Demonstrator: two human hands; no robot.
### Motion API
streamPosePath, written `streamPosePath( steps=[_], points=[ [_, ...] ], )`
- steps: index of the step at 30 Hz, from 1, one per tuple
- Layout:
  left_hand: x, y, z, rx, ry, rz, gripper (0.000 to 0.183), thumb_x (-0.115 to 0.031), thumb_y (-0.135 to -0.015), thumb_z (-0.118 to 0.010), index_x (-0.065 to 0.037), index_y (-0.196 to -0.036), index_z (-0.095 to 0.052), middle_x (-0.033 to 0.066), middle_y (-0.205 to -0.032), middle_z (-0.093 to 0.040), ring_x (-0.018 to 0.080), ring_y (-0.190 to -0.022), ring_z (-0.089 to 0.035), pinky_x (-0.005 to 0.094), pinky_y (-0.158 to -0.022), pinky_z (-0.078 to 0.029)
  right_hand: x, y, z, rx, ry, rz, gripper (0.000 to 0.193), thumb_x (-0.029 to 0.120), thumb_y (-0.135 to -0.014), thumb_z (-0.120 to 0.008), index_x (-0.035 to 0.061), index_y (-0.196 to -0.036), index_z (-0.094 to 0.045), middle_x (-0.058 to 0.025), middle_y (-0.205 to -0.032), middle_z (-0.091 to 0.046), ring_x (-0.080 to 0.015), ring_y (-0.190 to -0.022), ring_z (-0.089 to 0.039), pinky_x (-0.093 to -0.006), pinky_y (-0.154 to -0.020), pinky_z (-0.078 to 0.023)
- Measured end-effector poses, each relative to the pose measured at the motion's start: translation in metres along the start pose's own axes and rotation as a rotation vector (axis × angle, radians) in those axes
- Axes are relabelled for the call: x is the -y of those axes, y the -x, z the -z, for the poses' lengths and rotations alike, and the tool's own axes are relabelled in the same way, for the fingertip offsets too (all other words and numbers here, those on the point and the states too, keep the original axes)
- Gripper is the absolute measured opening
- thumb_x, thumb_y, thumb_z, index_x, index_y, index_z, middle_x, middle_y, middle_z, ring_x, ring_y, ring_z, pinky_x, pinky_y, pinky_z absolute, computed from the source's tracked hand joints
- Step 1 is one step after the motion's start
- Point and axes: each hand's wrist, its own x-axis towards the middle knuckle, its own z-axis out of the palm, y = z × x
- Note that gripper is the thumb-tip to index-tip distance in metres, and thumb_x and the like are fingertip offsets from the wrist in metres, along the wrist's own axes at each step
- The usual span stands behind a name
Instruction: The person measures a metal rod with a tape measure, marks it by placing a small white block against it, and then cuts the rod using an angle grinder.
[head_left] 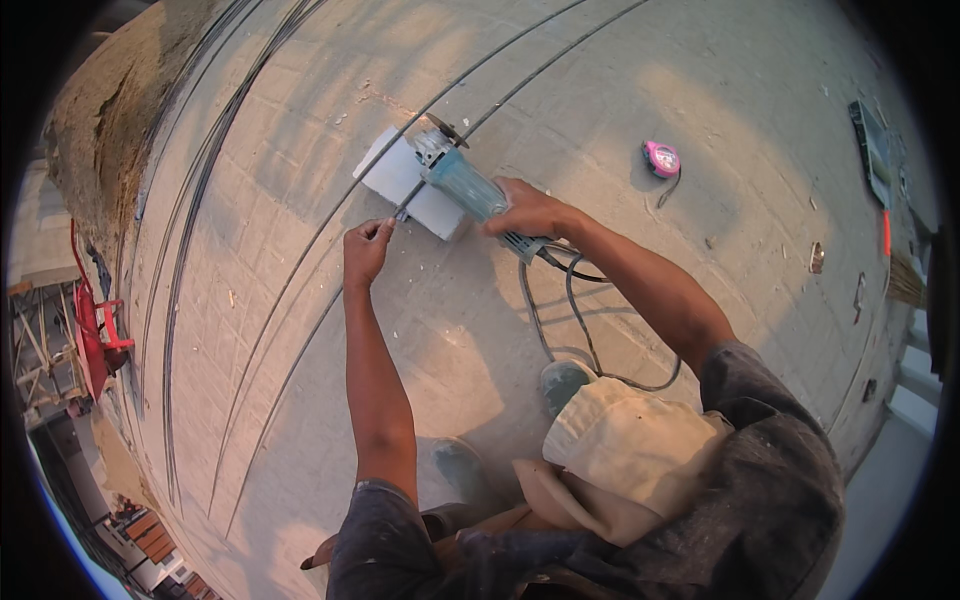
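My right hand (535, 210) is wrapped round the rear body of a teal angle grinder (468, 186), whose dark disc (447, 131) stands close to a thin steel rod (515, 92). Whether the disc touches the rod, I cannot tell. My left hand (368, 252) is closed on the same rod, nearer to me, with thumb and fingers pinched together. A white block (437, 216) lies under the rod and the grinder head. Across that block runs a second steel rod (335, 212), farther left. The grinder's black cable (575, 310) loops on the floor by my foot.
A pink tape measure (661, 159) lies to the right on the concrete floor. More long rods (205, 150) run along the left, beside a sand heap (95, 130). Farther left stands a red wheelbarrow (92, 340). At the far right are a dark tray (872, 150) and a broom (906, 283).
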Motion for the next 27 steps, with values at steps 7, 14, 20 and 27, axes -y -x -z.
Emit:
streamPosePath(
  steps=[7,14,20,27],
  points=[
    [0.0,-0.001,-0.002,-0.006,0.018,-0.006,0.039,-0.036,-0.089,-0.072,0.003,-0.086,-0.072,-0.0004,-0.068,-0.06,0.0077,-0.066,-0.054,0.0253,-0.061,-0.044,-0.008,-0.012,0.0,0.02,-0.019,0.007,0.07,0.03,-0.066,-0.077,-0.0076,-0.12,-0.054,-0.0203,-0.106,-0.063,-0.0286,-0.099,-0.062,-0.035,-0.088,-0.047],
    [-0.001,-0.001,-0.004,-0.003,-0.002,-0.009,0.037,-0.035,-0.089,-0.072,0.003,-0.086,-0.072,-0.0011,-0.067,-0.059,0.0073,-0.064,-0.053,0.0253,-0.06,-0.043,-0.013,-0.017,0.001,0.039,-0.012,-0.004,0.086,0.033,-0.065,-0.077,-0.0112,-0.131,-0.043,-0.024,-0.111,-0.058,-0.0299,-0.099,-0.062,-0.037,-0.083,-0.051],
    [0.001,0.001,-0.001,-0.002,0.008,0.008,0.037,-0.034,-0.089,-0.072,0.003,-0.087,-0.072,-0.0017,-0.067,-0.058,0.0068,-0.063,-0.052,0.0251,-0.058,-0.042,-0.008,-0.008,0.0,0.047,-0.022,0.019,0.088,0.034,-0.065,-0.077,-0.0118,-0.131,-0.042,-0.0251,-0.113,-0.057,-0.03,-0.096,-0.063,-0.0379,-0.081,-0.052],
    [-0.001,-0.001,-0.004,0.009,0.031,0.002,0.038,-0.035,-0.089,-0.072,0.002,-0.086,-0.072,-0.0021,-0.066,-0.057,0.0063,-0.063,-0.051,0.0246,-0.058,-0.041,-0.007,-0.015,0.003,0.065,0.008,-0.018,0.088,0.032,-0.065,-0.077,-0.0126,-0.132,-0.041,-0.0266,-0.115,-0.057,-0.0308,-0.098,-0.064,-0.0378,-0.08,-0.053]
  ],
)
